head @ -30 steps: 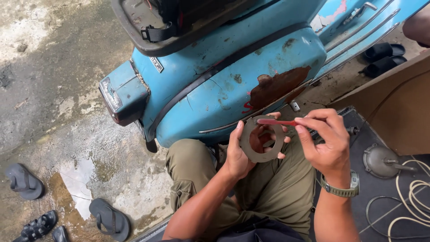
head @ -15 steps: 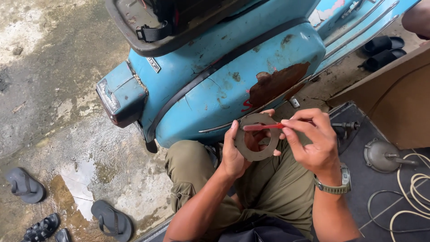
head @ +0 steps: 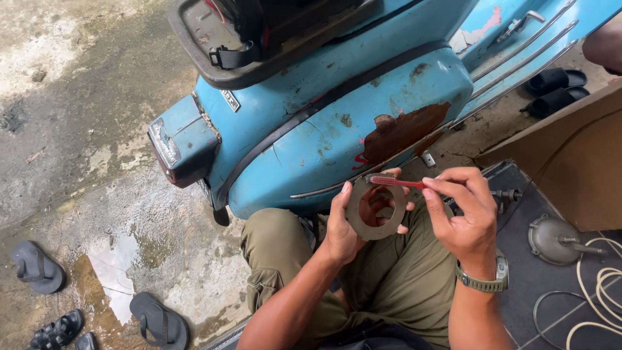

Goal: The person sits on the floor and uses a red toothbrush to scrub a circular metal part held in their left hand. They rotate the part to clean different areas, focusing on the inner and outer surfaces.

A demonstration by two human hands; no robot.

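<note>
Left hand: the left hand pinches a flat grey ring, thumb on the near side and fingers curled behind it.
Ring: it stands up in the middle of the scene, above the person's lap and just in front of the blue scooter.
Right hand: the right hand pinches a thin red stick tool between thumb and fingers.
Tool: it lies flat, and its tip touches the top of the ring.
Wrist: a green watch sits on the right wrist.
Scooter: it has a brown rust patch on its side, far from the hands.
Floor, left: wet ground with dark sandals.
Floor, right: a brown box, a round grey metal part and a pale rope on a dark mat.
</note>
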